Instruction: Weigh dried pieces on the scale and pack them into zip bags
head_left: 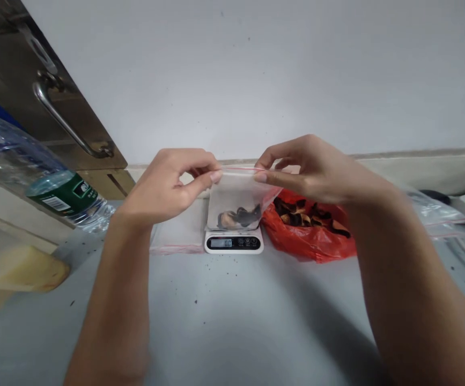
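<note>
A small clear zip bag (236, 201) with a red seal strip hangs just above a white digital scale (234, 243). Dark and tan dried pieces lie in the bag's bottom. My left hand (168, 185) pinches the bag's top left corner between thumb and forefinger. My right hand (308, 166) pinches the top right corner the same way. Both hands hold the seal stretched level between them. The scale's display shows a reading near zero.
A red plastic bag (308, 236) of dark dried pieces lies open right of the scale. Empty clear zip bags (176, 241) lie left of it, more (437, 214) at the right. A plastic water bottle (35, 171) leans in at left below a door handle (67, 123).
</note>
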A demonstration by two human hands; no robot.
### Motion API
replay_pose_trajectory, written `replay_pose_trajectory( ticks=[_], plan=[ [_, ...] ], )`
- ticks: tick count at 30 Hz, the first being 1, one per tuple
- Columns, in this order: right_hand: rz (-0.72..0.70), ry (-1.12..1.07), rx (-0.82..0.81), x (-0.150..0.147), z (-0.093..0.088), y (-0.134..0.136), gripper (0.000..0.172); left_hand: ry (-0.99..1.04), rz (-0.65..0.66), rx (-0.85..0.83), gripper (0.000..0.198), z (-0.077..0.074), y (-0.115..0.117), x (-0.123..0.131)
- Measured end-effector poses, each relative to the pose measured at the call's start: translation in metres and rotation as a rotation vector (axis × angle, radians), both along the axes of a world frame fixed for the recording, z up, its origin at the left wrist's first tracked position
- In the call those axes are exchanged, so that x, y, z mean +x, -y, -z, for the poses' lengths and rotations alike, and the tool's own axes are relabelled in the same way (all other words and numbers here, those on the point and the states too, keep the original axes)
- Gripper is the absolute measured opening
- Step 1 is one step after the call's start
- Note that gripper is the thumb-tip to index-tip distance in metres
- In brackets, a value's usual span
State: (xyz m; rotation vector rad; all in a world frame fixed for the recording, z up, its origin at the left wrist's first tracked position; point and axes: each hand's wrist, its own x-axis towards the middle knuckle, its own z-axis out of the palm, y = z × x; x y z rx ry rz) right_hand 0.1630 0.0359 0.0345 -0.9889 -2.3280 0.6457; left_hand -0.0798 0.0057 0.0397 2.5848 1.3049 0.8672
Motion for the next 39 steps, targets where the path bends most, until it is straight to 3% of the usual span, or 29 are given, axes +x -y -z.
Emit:
replay_pose_trajectory(
  ticks=[7,13,18,22,25,27,29,31,33,35,37,39],
  plan=[
    [0.065,0.027,-0.048,0.022,0.006,-0.010,0.031,0.000,-0.008,-0.010,0.021,0.000,-0.001,-0.006],
    [0.158,0.123,-0.010,0.024,0.009,-0.014,0.028,-0.052,-0.021,-0.016,0.021,0.002,-0.003,0.000],
    [0.207,0.212,-0.008,0.032,0.001,-0.009,0.029,-0.043,-0.026,0.110,0.022,0.001,-0.003,0.004],
    [0.056,0.193,-0.081,0.033,-0.005,-0.001,0.030,0.013,0.037,0.275,0.021,0.003,0.002,0.022],
    [-0.107,0.194,-0.139,0.031,-0.007,0.004,0.031,0.057,0.090,0.401,0.020,0.005,0.006,0.047],
    [-0.139,0.183,-0.157,0.036,-0.009,0.008,0.030,0.127,0.079,0.520,0.018,0.006,0.008,0.065],
    [-0.069,0.097,-0.154,0.051,-0.014,0.013,0.036,0.211,0.028,0.618,0.016,0.006,0.008,0.079],
    [0.129,-0.060,-0.086,0.075,-0.019,0.020,0.042,0.239,0.019,0.634,0.014,0.008,0.007,0.087],
    [0.420,-0.180,0.069,0.104,-0.019,0.027,0.042,0.183,0.093,0.542,0.015,0.014,0.004,0.091],
    [0.663,-0.160,0.258,0.133,-0.011,0.032,0.038,0.083,0.190,0.378,0.019,0.023,0.000,0.094],
    [0.699,-0.057,0.438,0.159,0.009,0.032,0.043,-0.001,0.227,0.215,0.023,0.032,-0.002,0.099],
    [0.624,0.125,0.399,0.179,0.035,0.031,0.049,-0.051,0.226,0.086,0.026,0.038,-0.003,0.106]
  ],
)
